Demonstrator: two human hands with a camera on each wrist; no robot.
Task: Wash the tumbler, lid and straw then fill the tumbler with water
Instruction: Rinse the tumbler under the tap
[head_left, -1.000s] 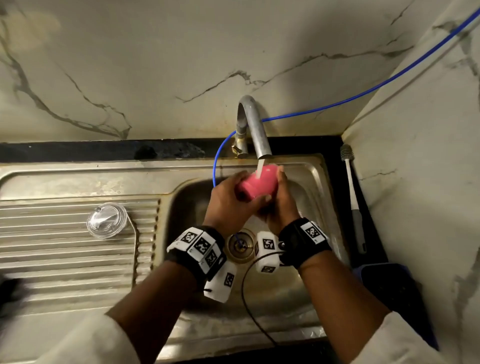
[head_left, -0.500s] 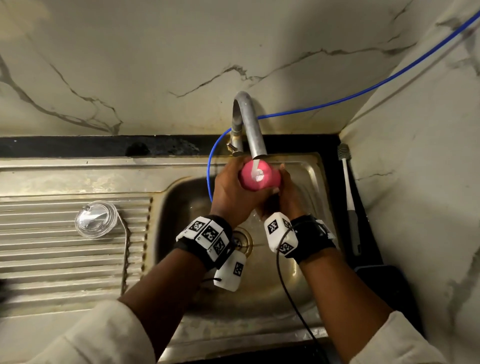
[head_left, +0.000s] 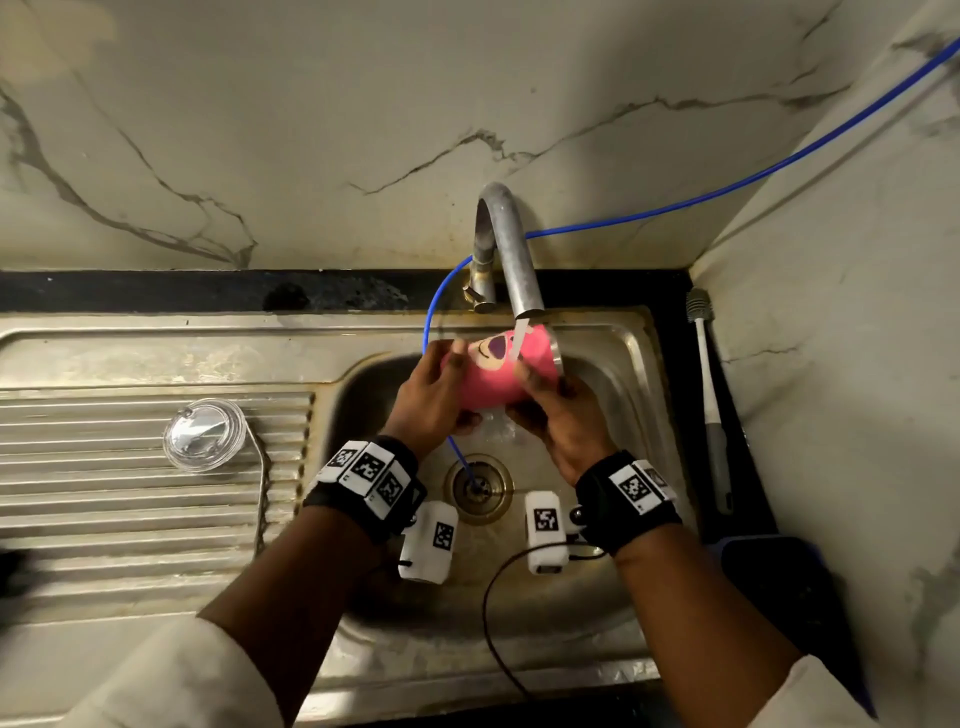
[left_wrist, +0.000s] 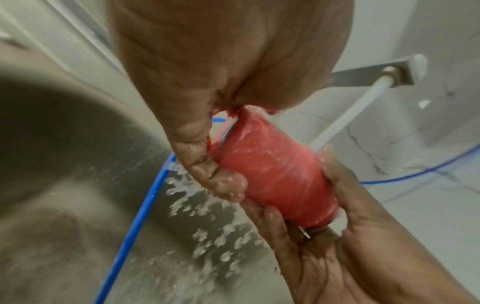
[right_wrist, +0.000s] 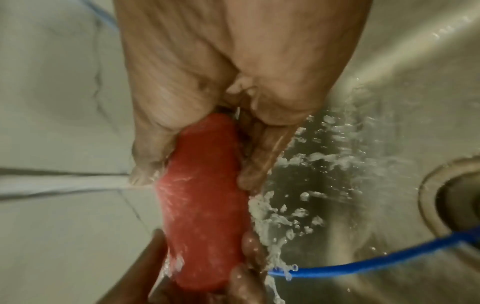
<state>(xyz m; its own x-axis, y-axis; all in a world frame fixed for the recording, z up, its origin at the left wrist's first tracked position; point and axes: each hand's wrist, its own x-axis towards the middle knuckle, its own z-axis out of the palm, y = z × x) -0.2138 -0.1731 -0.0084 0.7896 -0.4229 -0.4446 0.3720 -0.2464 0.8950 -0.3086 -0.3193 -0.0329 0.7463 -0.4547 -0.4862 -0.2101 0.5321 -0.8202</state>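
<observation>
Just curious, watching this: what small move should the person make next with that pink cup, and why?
Probably roll the tumbler a little in both hands. It lies on its side, the left hand and right hand holding its ends, and the tap's stream hits only one strip of its outside, so other sides likely need rinsing.

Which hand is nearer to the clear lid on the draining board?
Left. The left hand grips the pink tumbler under the tap, on the side facing the clear lid. The right hand holds the tumbler's far side, farther from the lid. Neither touches it.
</observation>
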